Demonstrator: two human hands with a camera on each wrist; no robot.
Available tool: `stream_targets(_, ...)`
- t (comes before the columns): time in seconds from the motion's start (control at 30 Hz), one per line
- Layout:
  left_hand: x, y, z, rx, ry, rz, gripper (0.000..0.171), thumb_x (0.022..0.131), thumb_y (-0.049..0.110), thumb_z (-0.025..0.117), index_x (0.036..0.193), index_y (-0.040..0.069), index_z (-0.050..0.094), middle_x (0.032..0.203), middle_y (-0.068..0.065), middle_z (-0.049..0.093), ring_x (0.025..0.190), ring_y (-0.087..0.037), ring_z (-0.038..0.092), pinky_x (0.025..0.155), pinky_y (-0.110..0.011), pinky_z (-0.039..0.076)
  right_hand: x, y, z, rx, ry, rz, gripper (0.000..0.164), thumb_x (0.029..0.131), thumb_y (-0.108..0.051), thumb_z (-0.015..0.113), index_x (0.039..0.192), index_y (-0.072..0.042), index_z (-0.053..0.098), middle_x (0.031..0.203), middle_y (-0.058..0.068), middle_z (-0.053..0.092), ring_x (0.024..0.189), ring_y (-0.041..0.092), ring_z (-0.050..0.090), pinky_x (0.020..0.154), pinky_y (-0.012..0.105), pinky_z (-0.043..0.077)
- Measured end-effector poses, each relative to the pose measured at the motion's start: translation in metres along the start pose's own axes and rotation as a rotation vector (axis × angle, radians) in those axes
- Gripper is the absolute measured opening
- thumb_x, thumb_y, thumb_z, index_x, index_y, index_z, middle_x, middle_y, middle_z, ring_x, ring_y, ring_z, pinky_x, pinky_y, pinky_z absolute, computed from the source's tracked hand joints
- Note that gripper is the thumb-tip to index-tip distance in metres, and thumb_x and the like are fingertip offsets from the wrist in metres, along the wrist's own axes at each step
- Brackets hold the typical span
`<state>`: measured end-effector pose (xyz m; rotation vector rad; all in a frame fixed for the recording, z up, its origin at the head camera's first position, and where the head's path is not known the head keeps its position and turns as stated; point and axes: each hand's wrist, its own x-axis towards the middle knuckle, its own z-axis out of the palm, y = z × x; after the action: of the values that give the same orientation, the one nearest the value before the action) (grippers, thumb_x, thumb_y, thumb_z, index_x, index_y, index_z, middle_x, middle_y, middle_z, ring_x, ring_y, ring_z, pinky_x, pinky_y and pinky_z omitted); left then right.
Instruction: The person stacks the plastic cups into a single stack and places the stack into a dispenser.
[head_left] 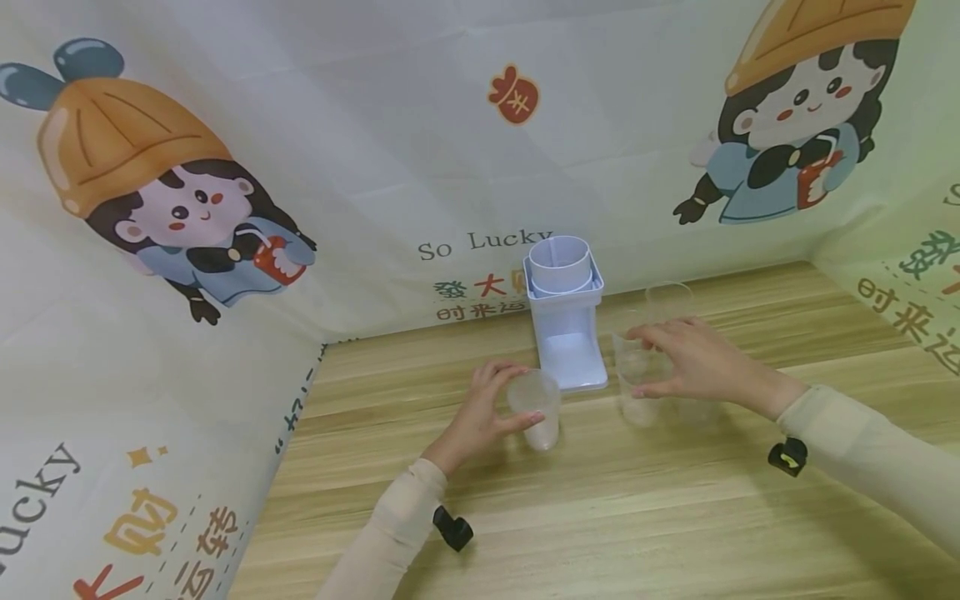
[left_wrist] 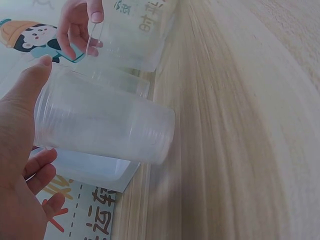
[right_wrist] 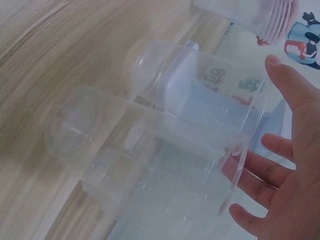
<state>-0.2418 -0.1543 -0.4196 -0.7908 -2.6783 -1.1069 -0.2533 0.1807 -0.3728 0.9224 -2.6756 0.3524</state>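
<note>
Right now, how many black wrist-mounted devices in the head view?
2. The left device is at the left sleeve; the right device is at the right sleeve. No others visible there.

Clear cups [head_left: 637, 408]: outlines faint, one partly covered by the right hand [head_left: 693, 362]; fingertip contact uncertain. Frosted cup [head_left: 542, 397]: cropped by the top edge in the right wrist view. Left hand [head_left: 483, 414]: cropped at left in its own wrist view, fingers partly behind the frosted cup. Yellow character [head_left: 517, 280]: partly behind the white stand [head_left: 572, 354]. Upper-right girl print [head_left: 821, 108]: hat cut off above. Left sleeve [head_left: 382, 533]: leaves at the bottom edge.
</note>
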Motion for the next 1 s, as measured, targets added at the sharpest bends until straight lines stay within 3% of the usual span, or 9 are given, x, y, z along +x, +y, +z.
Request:
stream_targets(0.77, 0.000, 0.000, -0.002, 0.013, -0.007, -0.001, 0.068, 0.077, 0.031, 0.085, 0.135, 0.013, 0.056, 0.140, -0.013, 0.049, 0.134, -0.033, 0.039, 0.108, -0.057, 0.041, 0.012, -0.026, 0.000, 0.084, 0.025, -0.089, 0.072, 0.074, -0.044, 0.084, 0.131, -0.007, 0.059, 0.113, 0.009, 0.073, 0.091, 0.023, 0.067, 0.087, 0.048, 0.051)
stream_targets(1.0, 0.000, -0.001, -0.002, 0.002, -0.009, 0.004, 0.067, 0.076, 0.029, 0.085, 0.134, 0.012, 0.057, 0.140, -0.014, 0.050, 0.134, -0.034, 0.039, 0.109, -0.057, 0.040, 0.018, -0.035, 0.002, 0.095, -0.007, -0.078, 0.072, 0.075, -0.043, 0.083, 0.132, -0.006, 0.058, 0.113, 0.009, 0.072, 0.098, 0.025, 0.066, 0.097, 0.053, 0.047)
